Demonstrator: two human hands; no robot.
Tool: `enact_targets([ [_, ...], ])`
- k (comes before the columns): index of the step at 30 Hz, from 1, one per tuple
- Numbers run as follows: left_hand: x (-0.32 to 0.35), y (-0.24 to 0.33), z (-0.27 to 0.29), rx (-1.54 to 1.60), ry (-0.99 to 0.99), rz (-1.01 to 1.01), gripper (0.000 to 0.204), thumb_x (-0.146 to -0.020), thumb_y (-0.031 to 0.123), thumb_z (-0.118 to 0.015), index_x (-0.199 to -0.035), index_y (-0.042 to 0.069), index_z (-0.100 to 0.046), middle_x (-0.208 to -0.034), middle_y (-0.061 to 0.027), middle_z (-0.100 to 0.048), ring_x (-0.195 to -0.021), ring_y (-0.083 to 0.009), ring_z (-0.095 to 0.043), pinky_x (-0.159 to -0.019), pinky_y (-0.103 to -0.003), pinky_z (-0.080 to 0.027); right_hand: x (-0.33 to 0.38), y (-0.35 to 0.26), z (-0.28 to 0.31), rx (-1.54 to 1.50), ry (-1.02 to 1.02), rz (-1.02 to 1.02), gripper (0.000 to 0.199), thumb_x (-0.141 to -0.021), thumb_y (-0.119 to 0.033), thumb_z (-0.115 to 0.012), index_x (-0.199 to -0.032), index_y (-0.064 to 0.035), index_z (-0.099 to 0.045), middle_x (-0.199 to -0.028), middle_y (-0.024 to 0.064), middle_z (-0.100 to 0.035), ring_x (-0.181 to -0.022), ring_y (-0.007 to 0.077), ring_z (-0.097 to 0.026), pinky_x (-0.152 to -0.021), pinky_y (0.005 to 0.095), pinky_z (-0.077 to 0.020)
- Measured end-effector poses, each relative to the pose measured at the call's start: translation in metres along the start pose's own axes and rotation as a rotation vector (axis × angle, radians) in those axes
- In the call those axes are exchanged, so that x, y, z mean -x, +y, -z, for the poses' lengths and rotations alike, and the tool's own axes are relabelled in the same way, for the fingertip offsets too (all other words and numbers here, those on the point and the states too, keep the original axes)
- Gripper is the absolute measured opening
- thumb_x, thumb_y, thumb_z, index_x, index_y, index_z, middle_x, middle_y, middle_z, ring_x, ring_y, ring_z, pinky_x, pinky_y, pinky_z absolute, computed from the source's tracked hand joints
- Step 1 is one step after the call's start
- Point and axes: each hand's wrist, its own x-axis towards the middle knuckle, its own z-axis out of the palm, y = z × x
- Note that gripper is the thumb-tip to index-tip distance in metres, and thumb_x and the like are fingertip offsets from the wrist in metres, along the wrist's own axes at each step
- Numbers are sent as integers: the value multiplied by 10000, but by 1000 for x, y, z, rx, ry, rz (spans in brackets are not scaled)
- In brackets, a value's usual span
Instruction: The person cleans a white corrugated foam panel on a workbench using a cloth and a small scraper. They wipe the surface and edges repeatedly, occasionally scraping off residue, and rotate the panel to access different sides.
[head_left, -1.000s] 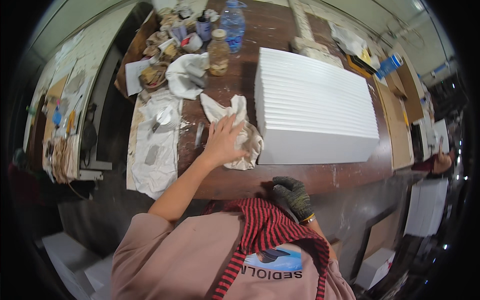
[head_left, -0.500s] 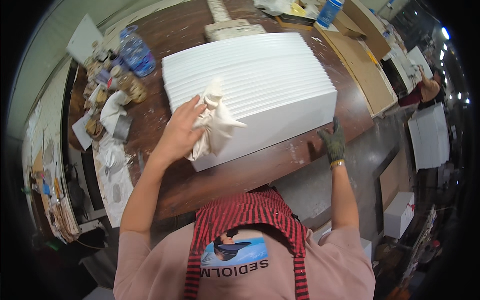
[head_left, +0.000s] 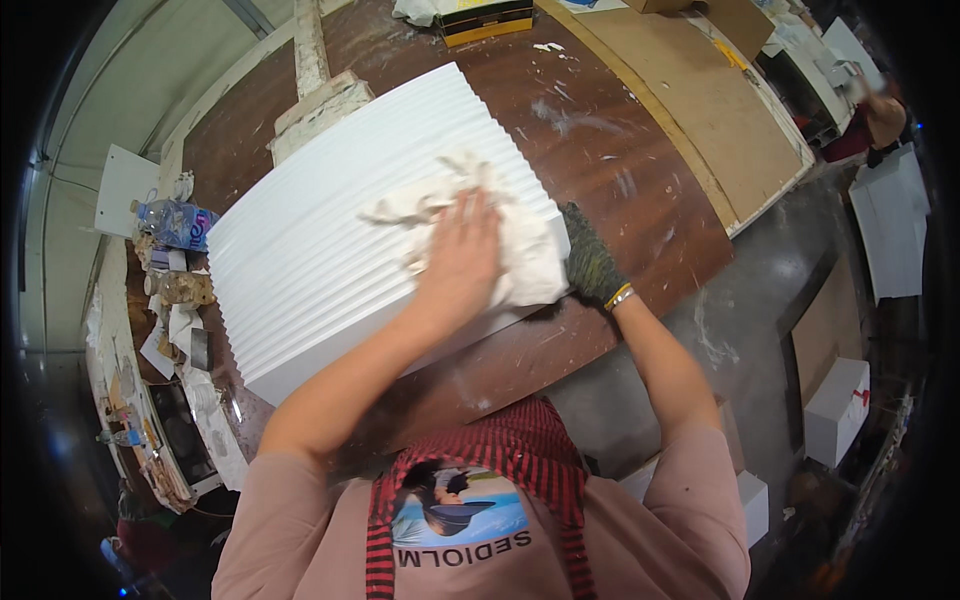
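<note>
A stack of thin white panels, its layered edges forming ridges on top, stands on a brown worktable. My bare left hand presses a crumpled cream cloth onto the ridged top near the stack's right end. The fingers lie over the cloth, and part of it spreads out ahead of them. At the right end of the stack is my right hand in a dark grey-green work glove, fingers stretched along that side. Its fingertips are partly hard to make out against the stack.
The brown tabletop has scuffs and pale stains. A clear plastic bottle and a jar crowd the left edge. Brown board lies at the far right. Beyond the stack sits a pale block. Another person stands far right.
My left hand has carried the cloth rightward across the stack, from its left part to its right end. My gloved right hand has come in against the right side. The view has turned.
</note>
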Motion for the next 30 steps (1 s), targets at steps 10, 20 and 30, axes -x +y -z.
enact_targets([
  [10,-84,-33,50,925,91,5,542,-781,-127,-470,-1281,-24,-651,-1188,-188,-705,-1086,-244,-682,-991,-321,-528,7,-9,3,-119,82,68,987,-768,-595,-771,-1507,-62,-391,-1504,198,-454,-1431,347,-375,-1202,430,-287],
  [20,-21,-62,18,79,-124,196,645,-902,196,-637,-1453,-61,-422,-1585,-216,-318,-1421,-446,-279,-1188,-483,-286,8,-1,2,-29,26,9,1069,-750,-665,-741,-1524,-27,-371,-1524,244,-417,-1449,429,-326,-1213,493,-248],
  [30,-15,-44,62,363,-90,-75,445,-726,-18,-718,-1157,93,-744,-1175,-90,-716,-965,-281,-617,-878,-383,-498,10,7,-10,-34,120,70,1055,-732,-651,-749,-1521,-50,-390,-1528,230,-417,-1454,420,-317,-1219,501,-226],
])
